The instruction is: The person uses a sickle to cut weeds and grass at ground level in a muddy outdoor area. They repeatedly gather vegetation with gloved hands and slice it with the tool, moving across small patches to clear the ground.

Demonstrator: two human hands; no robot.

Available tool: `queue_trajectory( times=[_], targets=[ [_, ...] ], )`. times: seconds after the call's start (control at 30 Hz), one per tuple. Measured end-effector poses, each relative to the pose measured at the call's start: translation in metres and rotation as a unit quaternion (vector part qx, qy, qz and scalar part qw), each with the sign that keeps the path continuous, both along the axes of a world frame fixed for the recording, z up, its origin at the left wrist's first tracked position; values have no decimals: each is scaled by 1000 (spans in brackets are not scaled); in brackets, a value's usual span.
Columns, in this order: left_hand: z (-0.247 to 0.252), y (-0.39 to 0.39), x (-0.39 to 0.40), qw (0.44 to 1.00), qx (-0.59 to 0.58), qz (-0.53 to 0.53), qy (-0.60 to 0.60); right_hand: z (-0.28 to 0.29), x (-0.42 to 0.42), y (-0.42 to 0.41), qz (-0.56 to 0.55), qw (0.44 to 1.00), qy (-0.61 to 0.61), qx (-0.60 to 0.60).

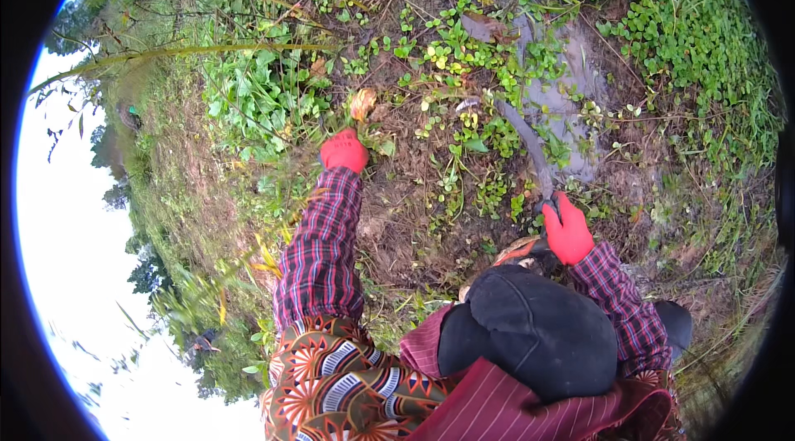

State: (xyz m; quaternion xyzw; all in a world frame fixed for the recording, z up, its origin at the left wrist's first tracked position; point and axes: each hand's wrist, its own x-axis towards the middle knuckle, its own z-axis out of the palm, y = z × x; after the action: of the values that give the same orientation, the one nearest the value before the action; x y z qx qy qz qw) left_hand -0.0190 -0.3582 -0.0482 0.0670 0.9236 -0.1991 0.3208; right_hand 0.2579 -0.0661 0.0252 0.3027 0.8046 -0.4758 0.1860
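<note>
My right hand (568, 230), in a red glove, is closed on the handle of a sickle (533, 146). Its dark, muddy curved blade reaches forward over low leafy weeds (490, 143), with the tip end partly among leaves. To the left, my left hand (343, 150), also in a red glove, is a fist against some green plants; leaves stick out around it, and its fingertips are hidden. Just beyond the fist is an orange-yellow withered leaf or plant piece (363, 104). The two hands are well apart.
Muddy water (562, 99) lies beyond the blade among creeping plants. Long bent stems (186, 53) arch in from the upper left. My dark-clad knee (540, 329) is close below the right hand. Dense greenery (689, 37) covers the right side.
</note>
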Motion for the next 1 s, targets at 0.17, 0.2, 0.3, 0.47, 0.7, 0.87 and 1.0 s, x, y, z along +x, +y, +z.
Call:
queue_trajectory(
  times=[0.17, 0.2, 0.3, 0.47, 0.7, 0.87, 1.0],
  targets=[
    [14, 13, 104, 975, 28, -127, -180, -6, 14, -2, -33, 999, -2, -18],
    [18, 14, 101, 977, -6, -110, -184, -7, 12, -3, -26, 999, -18, -27],
    [28, 6, 64, 974, -66, -213, -39, 6, 0, -5, -28, 998, -41, -40],
    [-16, -97, -11, 977, 2, -150, 150, 4, 2, 3, -25, 998, -16, -46],
    [-21, -79, 4, 995, -66, 37, -60, -3, 19, 1, -47, 999, 15, -12],
    [-25, -72, 85, 992, 56, 99, -62, -7, 16, -3, -74, 995, -34, -60],
    [21, -98, 135, 989, 92, 83, -84, -20, 15, -13, -29, 998, 48, 12]
  ],
)
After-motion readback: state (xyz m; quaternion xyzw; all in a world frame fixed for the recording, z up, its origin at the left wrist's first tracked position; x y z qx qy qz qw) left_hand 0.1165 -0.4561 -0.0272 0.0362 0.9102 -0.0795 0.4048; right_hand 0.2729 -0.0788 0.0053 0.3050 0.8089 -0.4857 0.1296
